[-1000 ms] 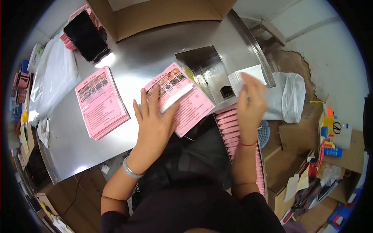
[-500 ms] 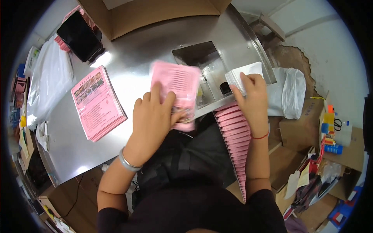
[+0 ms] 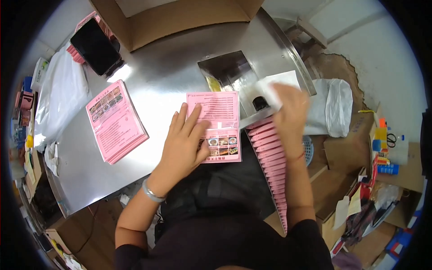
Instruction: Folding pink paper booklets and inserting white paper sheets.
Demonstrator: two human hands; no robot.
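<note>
A flat pink printed packet (image 3: 220, 108) in clear film, with small food pictures along its near part, lies at the table's front edge. My left hand (image 3: 183, 141) rests on its left side, fingers stretched out and fairly flat. At the right edge of the table, my right hand (image 3: 292, 110) is blurred, with a white sheet-like piece (image 3: 269, 93) smeared at its fingertips. Behind that hand lies more flat white material (image 3: 288, 78). Just below, a long row of pink packets (image 3: 270, 159) stands in a narrow holder running toward me.
A stack of pink packets (image 3: 117, 123) lies on the steel table (image 3: 166, 67) at left. Behind it are a phone (image 3: 95, 47) and white plastic bag (image 3: 60, 99). A cardboard box (image 3: 180, 22) stands at the back. The table has a rectangular opening (image 3: 225, 67) near my right hand.
The pink packet has come down to the table edge and now lies turned, pictures showing, under my left hand. My right hand has shifted slightly, drawing a white piece with it.
</note>
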